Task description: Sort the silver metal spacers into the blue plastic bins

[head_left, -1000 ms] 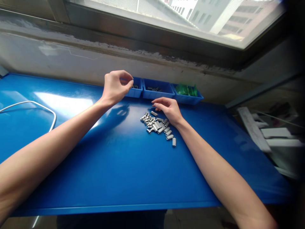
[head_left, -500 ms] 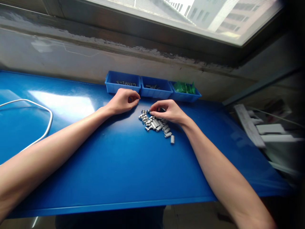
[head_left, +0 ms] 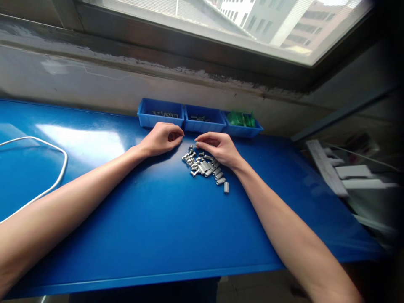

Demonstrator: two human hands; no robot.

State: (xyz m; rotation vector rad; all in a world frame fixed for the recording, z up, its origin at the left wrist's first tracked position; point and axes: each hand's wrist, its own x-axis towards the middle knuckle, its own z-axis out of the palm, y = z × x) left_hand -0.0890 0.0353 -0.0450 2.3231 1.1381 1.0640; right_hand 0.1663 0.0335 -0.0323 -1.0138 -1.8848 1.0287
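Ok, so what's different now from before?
The left hand came down from up by the left blue bin to in front of it. The right hand dipped to the metal pieces, then rose a little; whether it took one is too small to tell. The bin and white cable stayed put.

Bare forearms (head_left: 78,200), ungloved hands (head_left: 161,139), perhaps dark clothing (head_left: 142,295)

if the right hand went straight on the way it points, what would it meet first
Most likely the left hand, just across a gap from the right hand, though depth is unclear.
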